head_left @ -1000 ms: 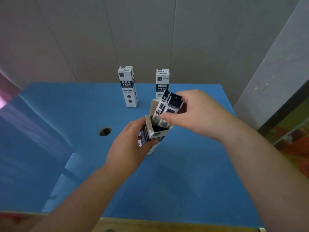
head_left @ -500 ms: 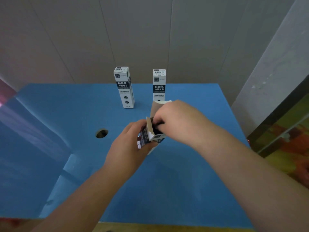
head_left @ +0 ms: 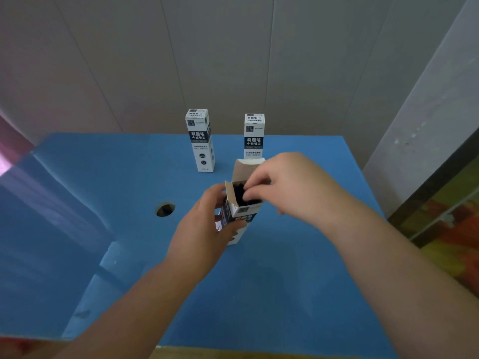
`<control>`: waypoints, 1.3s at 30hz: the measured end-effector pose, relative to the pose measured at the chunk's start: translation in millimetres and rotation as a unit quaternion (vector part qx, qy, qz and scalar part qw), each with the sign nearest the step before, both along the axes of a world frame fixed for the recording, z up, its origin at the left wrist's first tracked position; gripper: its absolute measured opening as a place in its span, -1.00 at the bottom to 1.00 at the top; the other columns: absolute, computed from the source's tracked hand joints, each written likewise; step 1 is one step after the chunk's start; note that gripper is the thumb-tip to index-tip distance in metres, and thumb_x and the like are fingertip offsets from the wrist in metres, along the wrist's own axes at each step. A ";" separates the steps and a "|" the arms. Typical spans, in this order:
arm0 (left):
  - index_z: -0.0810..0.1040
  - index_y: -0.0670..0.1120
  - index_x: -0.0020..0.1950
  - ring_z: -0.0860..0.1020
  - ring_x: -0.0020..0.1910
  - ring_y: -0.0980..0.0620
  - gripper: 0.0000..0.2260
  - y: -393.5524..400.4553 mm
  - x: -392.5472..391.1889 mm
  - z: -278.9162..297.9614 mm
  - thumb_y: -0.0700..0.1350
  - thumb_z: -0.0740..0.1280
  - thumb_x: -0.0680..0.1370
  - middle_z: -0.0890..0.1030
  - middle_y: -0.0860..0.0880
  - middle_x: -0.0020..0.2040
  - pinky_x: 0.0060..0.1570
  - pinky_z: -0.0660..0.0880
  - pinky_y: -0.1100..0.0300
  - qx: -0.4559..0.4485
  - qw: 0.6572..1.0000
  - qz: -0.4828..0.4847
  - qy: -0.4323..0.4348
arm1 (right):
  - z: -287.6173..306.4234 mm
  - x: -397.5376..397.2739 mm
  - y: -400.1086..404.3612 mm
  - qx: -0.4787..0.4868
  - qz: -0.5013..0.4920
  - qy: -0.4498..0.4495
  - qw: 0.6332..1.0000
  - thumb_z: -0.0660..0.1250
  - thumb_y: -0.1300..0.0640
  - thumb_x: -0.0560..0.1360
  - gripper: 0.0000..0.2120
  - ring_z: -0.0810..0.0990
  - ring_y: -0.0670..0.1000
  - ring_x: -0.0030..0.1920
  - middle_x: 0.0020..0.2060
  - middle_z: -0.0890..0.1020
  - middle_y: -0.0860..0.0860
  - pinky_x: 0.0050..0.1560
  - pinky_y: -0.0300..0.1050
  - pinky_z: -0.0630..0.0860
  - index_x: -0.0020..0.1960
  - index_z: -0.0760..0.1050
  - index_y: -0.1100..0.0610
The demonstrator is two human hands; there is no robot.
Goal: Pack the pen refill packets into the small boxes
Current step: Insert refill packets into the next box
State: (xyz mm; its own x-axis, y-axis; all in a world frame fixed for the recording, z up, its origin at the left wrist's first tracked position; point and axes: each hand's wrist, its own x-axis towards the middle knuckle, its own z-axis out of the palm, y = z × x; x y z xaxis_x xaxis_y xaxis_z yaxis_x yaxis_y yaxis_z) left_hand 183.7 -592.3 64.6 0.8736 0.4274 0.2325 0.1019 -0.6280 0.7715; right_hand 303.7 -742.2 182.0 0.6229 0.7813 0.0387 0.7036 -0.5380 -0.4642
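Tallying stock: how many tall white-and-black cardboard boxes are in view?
3. Two closed boxes stand at the back of the blue table, left and right; the open box is gripped by the left hand.

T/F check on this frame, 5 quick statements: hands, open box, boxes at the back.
1. The left hand grips the open box. True.
2. The open box's top flap is shut. False: it stands up, the box's dark inside showing.
3. Two shut boxes stand upright behind. True.
4. The right hand rests flat on the table. False: its fingertips are at the box opening.
5. The table is red. False: blue.
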 end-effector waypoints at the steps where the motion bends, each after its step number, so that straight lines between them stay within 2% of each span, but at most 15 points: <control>1: 0.24 0.50 0.27 0.56 0.15 0.39 -0.38 0.6 -1.1 0.2 -0.04 0.54 0.52 0.51 0.51 0.18 0.11 0.63 -0.04 -0.007 1.000 0.005 -0.007 | -4.5 3.4 -4.6 0.078 -0.016 0.034 0.996 0.49 -0.10 0.45 -0.94 0.57 -0.19 -0.46 -0.22 0.67 -0.21 -0.41 -0.28 0.38 -0.14 0.67 -0.14; 2: 0.20 0.54 0.26 0.56 0.14 0.41 -0.35 1.0 -2.6 0.5 -0.03 0.53 0.53 0.50 0.54 0.17 0.11 0.63 -0.03 -0.012 1.000 0.008 -0.014 | -10.1 6.2 -8.5 0.156 -0.034 0.063 0.985 0.52 -0.14 0.40 -0.89 0.58 -0.18 -0.45 -0.23 0.66 -0.28 -0.43 -0.38 0.36 -0.14 0.65 -0.15; 4: 0.10 0.63 0.25 0.54 0.18 0.41 -0.26 1.3 -4.8 1.2 -0.05 0.51 0.55 0.48 0.51 0.21 0.12 0.63 0.04 -0.012 0.999 -0.003 -0.032 | -25.3 9.8 -13.4 0.252 -0.066 0.112 0.959 0.55 -0.22 0.31 -0.74 0.58 -0.14 -0.39 -0.22 0.65 -0.32 -0.39 -0.40 0.41 -0.11 0.60 -0.15; 7: 0.12 0.58 0.38 0.55 0.26 0.31 -0.20 -0.1 -5.7 2.3 -0.17 0.49 0.56 0.49 0.41 0.25 0.11 0.62 0.20 -0.005 0.997 -0.034 -0.064 | -53.4 7.5 -16.1 0.272 -0.068 0.195 0.940 0.56 -0.26 0.22 -0.58 0.67 -0.18 -0.09 -0.01 0.68 -0.25 -0.14 -0.06 0.62 -0.01 0.56 -0.15; 9: 0.21 0.46 0.44 0.54 0.28 0.28 -0.28 -1.8 -5.2 1.2 -0.16 0.48 0.57 0.50 0.33 0.29 0.15 0.60 0.25 -0.007 0.996 -0.052 -0.066 | -66.4 2.2 -14.9 0.289 -0.023 0.207 0.934 0.54 -0.21 0.28 -0.60 0.64 -0.17 0.14 0.13 0.66 -0.25 -0.01 -0.04 0.63 0.07 0.56 -0.17; 12: 0.23 0.42 0.43 0.49 0.29 0.34 -0.45 -2.8 -3.7 0.6 0.04 0.40 0.57 0.44 0.38 0.29 0.19 0.53 0.36 0.004 0.996 -0.080 -0.047 | -75.3 -4.2 -13.9 0.316 0.031 0.180 0.931 0.51 -0.03 0.44 -0.70 0.59 -0.13 0.27 0.24 0.60 -0.26 0.10 -0.08 0.63 0.14 0.57 -0.19; 16: 0.37 0.32 0.46 0.49 0.38 0.16 -0.59 -0.4 -3.8 3.1 0.22 0.29 0.61 0.45 0.32 0.31 0.25 0.55 0.24 0.005 0.990 -0.128 -0.064 | -84.1 -2.6 -20.8 0.309 0.031 0.161 0.937 0.49 0.07 0.52 -0.74 0.58 -0.08 0.29 0.30 0.59 -0.20 0.13 -0.15 0.61 0.20 0.65 0.00; 19: 0.38 0.45 0.31 0.51 0.38 0.15 -0.71 -2.4 -3.6 13.1 0.20 0.28 0.61 0.49 0.33 0.27 0.24 0.53 0.28 -0.046 0.985 -0.102 -0.128 | -87.4 -4.0 -24.7 0.326 0.030 0.166 0.930 0.51 0.08 0.49 -0.75 0.60 -0.09 0.26 0.29 0.60 -0.19 0.12 -0.18 0.61 0.16 0.68 0.03; 21: 0.33 0.49 0.28 0.52 0.36 0.14 -0.70 -3.6 0.0 25.3 0.18 0.29 0.61 0.50 0.31 0.27 0.22 0.54 0.27 -0.090 0.979 -0.081 -0.164 | -89.7 -6.4 -24.6 0.338 0.032 0.167 0.926 0.52 0.11 0.48 -0.75 0.61 -0.11 0.25 0.29 0.59 -0.20 0.11 -0.23 0.60 0.16 0.68 0.02; 24: 0.45 0.25 0.36 0.53 0.33 0.16 -0.73 -0.5 7.4 41.3 0.11 0.27 0.65 0.52 0.26 0.27 0.21 0.52 0.31 -0.020 0.980 -0.109 -0.167 | -91.9 -8.3 -23.5 0.347 0.033 0.169 0.922 0.52 0.14 0.48 -0.74 0.61 -0.13 0.25 0.31 0.58 -0.20 0.11 -0.27 0.59 0.16 0.68 -0.01; 27: 0.64 -0.04 0.21 0.57 0.21 0.24 -0.80 3.5 10.3 42.8 -0.03 0.31 0.66 0.55 0.22 0.18 0.20 0.48 0.37 0.088 0.973 -0.146 -0.155 | -93.0 -9.1 -23.8 0.363 0.037 0.169 0.915 0.52 0.14 0.48 -0.73 0.59 -0.08 0.30 0.33 0.58 -0.19 0.12 -0.22 0.60 0.15 0.68 -0.10; 30: 0.68 -0.12 0.15 0.56 0.19 0.27 -0.84 4.6 7.2 36.5 -0.12 0.36 0.63 0.57 0.20 0.16 0.18 0.43 0.43 0.099 0.975 -0.133 -0.150 | -94.0 -12.5 -25.3 0.396 0.029 0.177 0.900 0.52 0.06 0.45 -0.72 0.57 -0.07 0.33 0.31 0.60 -0.19 0.10 -0.20 0.62 0.13 0.68 -0.16; 33: 0.70 -0.10 0.12 0.54 0.19 0.33 -0.85 3.7 3.8 33.9 -0.14 0.36 0.62 0.56 0.26 0.19 0.17 0.41 0.48 0.094 0.978 -0.122 -0.144 | -94.3 -15.8 -27.1 0.430 0.005 0.197 0.881 0.54 0.00 0.39 -0.80 0.65 -0.06 0.22 0.25 0.64 -0.20 0.04 -0.24 0.61 -0.02 0.64 -0.19; 35: 0.70 -0.04 0.12 0.55 0.19 0.33 -0.85 2.6 2.9 34.9 -0.13 0.36 0.62 0.57 0.27 0.18 0.15 0.41 0.49 0.072 0.981 -0.115 -0.141 | -94.4 -16.0 -27.6 0.430 -0.008 0.212 0.878 0.55 -0.01 0.37 -0.81 0.69 -0.05 0.13 0.24 0.65 -0.20 0.02 -0.28 0.59 -0.05 0.60 -0.10; 39: 0.65 0.18 0.09 0.58 0.16 0.30 -0.81 -1.6 2.8 41.8 -0.11 0.35 0.63 0.61 0.24 0.15 0.08 0.44 0.49 0.004 0.986 -0.090 -0.144 | -92.4 -15.7 -26.8 0.429 0.008 0.190 0.883 0.51 0.03 0.44 -0.86 0.66 -0.04 0.21 0.23 0.66 -0.14 0.02 -0.28 0.59 -0.04 0.62 -0.02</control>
State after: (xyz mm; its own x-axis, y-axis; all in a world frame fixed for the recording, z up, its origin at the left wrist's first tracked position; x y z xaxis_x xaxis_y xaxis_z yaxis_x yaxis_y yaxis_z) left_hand 186.6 -593.9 106.4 0.8323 0.2697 0.4843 -0.2337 -0.6214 0.7478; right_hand 288.1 -769.0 89.6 0.7082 0.5742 0.4108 0.4130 0.1351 -0.9007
